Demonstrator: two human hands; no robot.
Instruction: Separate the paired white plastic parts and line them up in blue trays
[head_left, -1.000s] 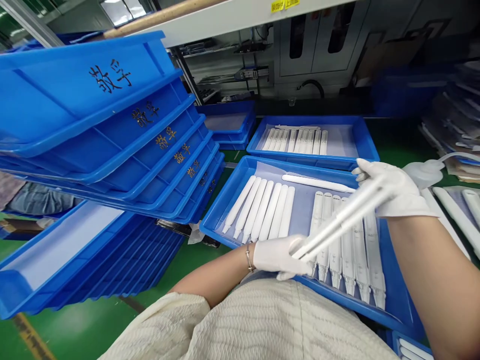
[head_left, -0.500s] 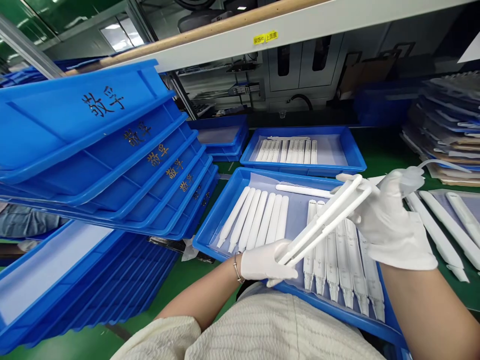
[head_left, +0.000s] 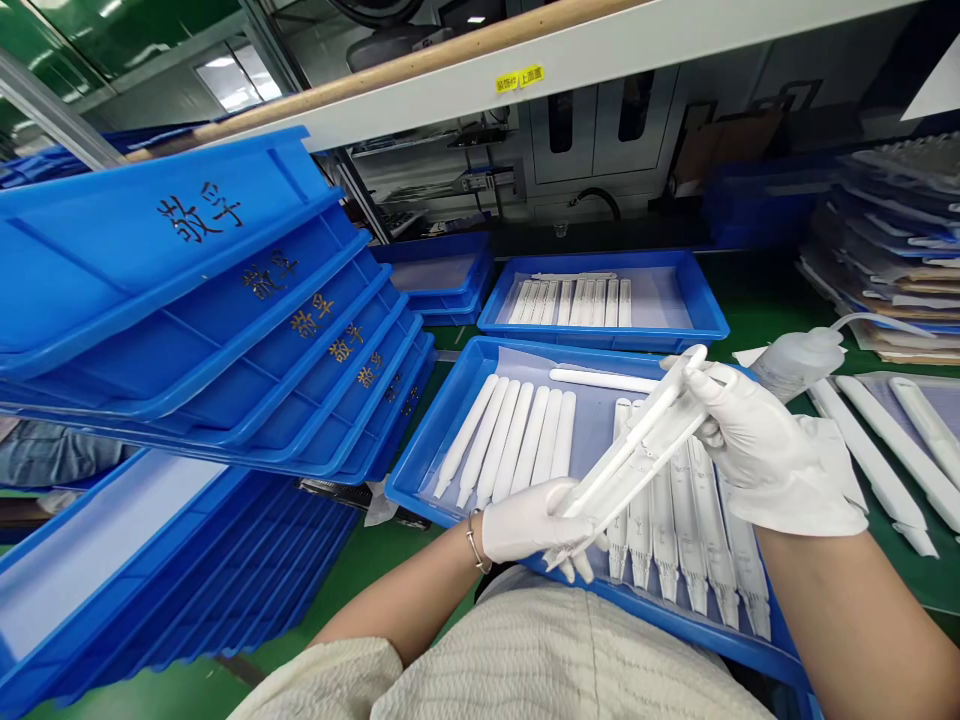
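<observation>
Between my two gloved hands, a pair of long white plastic shells (head_left: 637, 440) is held slantwise, lying side by side lengthwise. My left hand (head_left: 536, 522) is closed around their lower end. At the upper end my right hand (head_left: 742, 420) grips them between thumb and fingers. Under them lies a blue tray (head_left: 480, 350) lined with a pale sheet. Smooth white shells (head_left: 529, 430) fill its left part in a row. Ribbed white shells (head_left: 679, 520) with narrow tips lie in its right part, partly covered by my hands. One more shell (head_left: 604, 380) lies crosswise at the back.
Behind stands another blue tray (head_left: 667, 335) with white parts. Stacked blue trays (head_left: 187, 270) rise at the left. To the right are a clear squeeze bottle (head_left: 802, 360), loose white shells (head_left: 892, 450) and a stack of sheets (head_left: 885, 250). A shelf beam (head_left: 600, 50) crosses above.
The two shells have been brought closer together. My right hand has shifted slightly left along them, uncovering the bottle. My left fingers have moved beneath the lower end.
</observation>
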